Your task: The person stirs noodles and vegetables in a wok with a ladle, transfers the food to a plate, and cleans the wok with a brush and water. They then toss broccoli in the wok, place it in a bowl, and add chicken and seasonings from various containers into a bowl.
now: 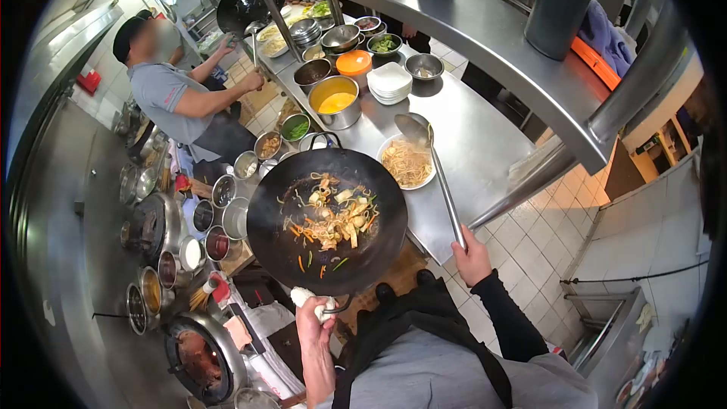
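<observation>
My left hand (312, 327) is closed around a white cloth (307, 299) on the loop handle of a black wok (273, 250). Fried noodles (333, 216) with carrot strips and bits of green lie in the wok, which is held up beside the steel counter. My right hand (472, 257) grips the long handle of a metal ladle (413, 128). The ladle's bowl is over the far rim of a white plate (430, 182) heaped with noodles (407, 163) on the counter.
A pot of yellow liquid (337, 103), stacked white dishes (390, 82) and several ingredient bowls stand farther along the steel counter (473, 159). A burner (198, 356) sits at lower left. A co-worker (170, 98) handles another wok (246, 7). A steel shelf (500, 23) overhangs the counter.
</observation>
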The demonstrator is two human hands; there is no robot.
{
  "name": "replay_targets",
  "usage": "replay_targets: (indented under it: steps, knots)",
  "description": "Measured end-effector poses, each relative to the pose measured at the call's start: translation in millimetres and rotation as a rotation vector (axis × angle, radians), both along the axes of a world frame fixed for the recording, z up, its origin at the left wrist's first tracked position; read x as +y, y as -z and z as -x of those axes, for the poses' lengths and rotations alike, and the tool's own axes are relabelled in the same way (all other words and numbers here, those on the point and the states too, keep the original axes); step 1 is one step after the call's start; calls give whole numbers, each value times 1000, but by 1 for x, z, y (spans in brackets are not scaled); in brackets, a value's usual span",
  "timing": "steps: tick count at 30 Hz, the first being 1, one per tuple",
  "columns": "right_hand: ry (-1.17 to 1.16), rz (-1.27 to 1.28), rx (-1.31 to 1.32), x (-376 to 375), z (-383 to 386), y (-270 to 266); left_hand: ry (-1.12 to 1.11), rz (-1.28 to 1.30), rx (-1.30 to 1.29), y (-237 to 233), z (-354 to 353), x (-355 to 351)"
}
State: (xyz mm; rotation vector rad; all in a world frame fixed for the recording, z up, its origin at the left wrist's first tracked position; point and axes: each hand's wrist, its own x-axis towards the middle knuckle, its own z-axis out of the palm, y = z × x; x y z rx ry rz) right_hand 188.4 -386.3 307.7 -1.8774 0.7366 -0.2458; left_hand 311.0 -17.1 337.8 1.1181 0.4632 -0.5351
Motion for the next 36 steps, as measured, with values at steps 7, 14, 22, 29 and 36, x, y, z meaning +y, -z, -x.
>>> replay_targets:
  steps: [7, 14, 22, 29, 36]
  knots:
    - [110, -347, -149, 31, 0, -33, 171, 73, -17, 6, -50, 4]
    - [-20, -144, -85, 52, 19, -69, 289, 205, 114, 5, -92, -9]
    - [-153, 458, -41, 62, -31, -21, 288, 157, -63, 0, -102, -34]
    - [-83, -131, -88, 102, -136, -16, 282, 44, -212, -14, -108, -54]
    - [-491, 320, -205, 49, -50, -1, 327, 14, -168, -10, -148, -47]
